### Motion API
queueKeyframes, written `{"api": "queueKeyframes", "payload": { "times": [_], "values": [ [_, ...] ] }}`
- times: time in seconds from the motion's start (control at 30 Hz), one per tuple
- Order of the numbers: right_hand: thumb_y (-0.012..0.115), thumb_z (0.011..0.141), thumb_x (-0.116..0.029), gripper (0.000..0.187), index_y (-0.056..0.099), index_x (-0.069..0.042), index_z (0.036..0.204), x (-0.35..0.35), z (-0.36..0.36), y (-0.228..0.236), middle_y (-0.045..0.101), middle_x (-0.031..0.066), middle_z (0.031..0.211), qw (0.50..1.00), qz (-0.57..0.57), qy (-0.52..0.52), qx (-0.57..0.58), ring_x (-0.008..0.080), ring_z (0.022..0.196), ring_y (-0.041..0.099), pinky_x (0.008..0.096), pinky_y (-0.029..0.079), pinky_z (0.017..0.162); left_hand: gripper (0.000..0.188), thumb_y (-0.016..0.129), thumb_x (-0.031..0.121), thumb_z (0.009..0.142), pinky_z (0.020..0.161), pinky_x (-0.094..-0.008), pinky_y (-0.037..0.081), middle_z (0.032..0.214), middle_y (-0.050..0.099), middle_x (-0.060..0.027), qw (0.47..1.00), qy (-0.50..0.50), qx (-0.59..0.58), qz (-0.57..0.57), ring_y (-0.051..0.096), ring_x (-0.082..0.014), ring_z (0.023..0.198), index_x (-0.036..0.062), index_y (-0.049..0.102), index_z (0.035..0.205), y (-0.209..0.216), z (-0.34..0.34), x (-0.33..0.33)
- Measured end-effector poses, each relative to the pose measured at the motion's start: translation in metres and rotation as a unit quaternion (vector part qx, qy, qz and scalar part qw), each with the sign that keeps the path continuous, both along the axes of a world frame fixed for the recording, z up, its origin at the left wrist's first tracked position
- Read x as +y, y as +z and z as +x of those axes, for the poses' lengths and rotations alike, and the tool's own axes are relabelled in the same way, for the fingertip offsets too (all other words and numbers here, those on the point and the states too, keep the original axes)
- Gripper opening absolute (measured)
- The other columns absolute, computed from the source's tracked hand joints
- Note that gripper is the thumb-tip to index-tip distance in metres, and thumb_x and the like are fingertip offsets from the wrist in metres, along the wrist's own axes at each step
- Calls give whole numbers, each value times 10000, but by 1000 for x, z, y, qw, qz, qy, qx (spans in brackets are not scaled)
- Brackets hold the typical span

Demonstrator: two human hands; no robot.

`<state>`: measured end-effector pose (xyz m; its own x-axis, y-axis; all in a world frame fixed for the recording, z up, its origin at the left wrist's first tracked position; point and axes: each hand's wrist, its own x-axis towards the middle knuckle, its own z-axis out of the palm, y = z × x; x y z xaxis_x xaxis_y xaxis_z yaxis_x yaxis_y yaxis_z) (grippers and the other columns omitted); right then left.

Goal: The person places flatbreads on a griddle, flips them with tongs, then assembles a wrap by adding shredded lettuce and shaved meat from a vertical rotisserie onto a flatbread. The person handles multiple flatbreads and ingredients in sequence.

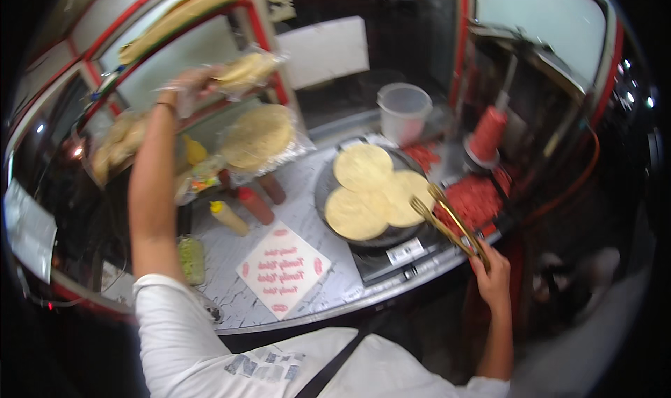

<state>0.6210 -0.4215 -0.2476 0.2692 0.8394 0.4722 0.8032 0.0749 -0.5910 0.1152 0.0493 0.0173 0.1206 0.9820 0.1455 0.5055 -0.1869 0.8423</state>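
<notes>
My right hand [493, 275] grips a pair of gold-coloured tongs [467, 238] by the handle end. Their two jaws stand apart beside the edge of a round black griddle pan [325, 201], where three pale flatbreads [363, 167] lie partly overlapping. Raised at the upper left, my left hand [196, 84] wears a thin clear plastic glove. Its fingers close on the edge of a plastic-wrapped stack of flatbreads [248, 68], somewhat blurred. Just below it, another bagged stack of larger flatbreads [258, 136] rests above the counter.
Shredded reddish meat [472, 201] lies right of the pan, below a meat spit [487, 133]. Behind stands a translucent bucket [404, 112]. Sauce bottles [256, 205], a printed paper sheet [283, 268] and a tub of chopped greens [191, 259] occupy the counter's left side.
</notes>
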Motion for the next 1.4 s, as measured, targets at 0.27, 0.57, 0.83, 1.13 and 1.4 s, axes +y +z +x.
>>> {"api": "queueKeyframes", "payload": {
  "times": [0.27,0.57,0.83,1.13,1.4],
  "values": [
    [701,903,-188,416,642,-98,1305,30,-5,-26,656,131,872,993,-42,-48,-103,357,734,669,451,530,635,482,682,574,898,442,-219,316,634,563,25,989,46,101,99,458,-58,469,94,643,889,-10,-8,-152],
    [700,910,-222,404,638,-120,1296,43,-41,-25,623,89,825,988,-45,-11,-145,311,679,658,429,515,575,243,679,270,953,485,-234,414,702,676,-60,981,-75,-27,-179,546,-77,517,32,690,908,-223,-47,-263],
    [690,921,-221,387,655,-140,1298,81,-107,-38,638,99,838,987,-66,30,-141,303,679,652,423,512,596,253,697,282,948,481,-233,421,701,671,-44,961,-8,-106,-257,578,-91,531,33,679,912,-384,-59,-276],
    [676,928,-209,355,664,-110,1269,52,-51,-37,662,115,861,991,-32,-57,-115,329,746,665,428,527,657,139,639,98,974,716,-264,491,943,670,-83,988,100,-109,-39,630,-152,819,-16,657,1052,-463,-38,-276],
    [674,931,-233,374,650,-118,1286,78,-33,-53,643,107,855,990,-60,-24,-129,331,740,663,452,526,641,227,618,9,916,934,-354,495,1094,655,-152,991,106,38,78,641,-271,1026,-18,644,1140,-481,-13,-294]
  ]
}}
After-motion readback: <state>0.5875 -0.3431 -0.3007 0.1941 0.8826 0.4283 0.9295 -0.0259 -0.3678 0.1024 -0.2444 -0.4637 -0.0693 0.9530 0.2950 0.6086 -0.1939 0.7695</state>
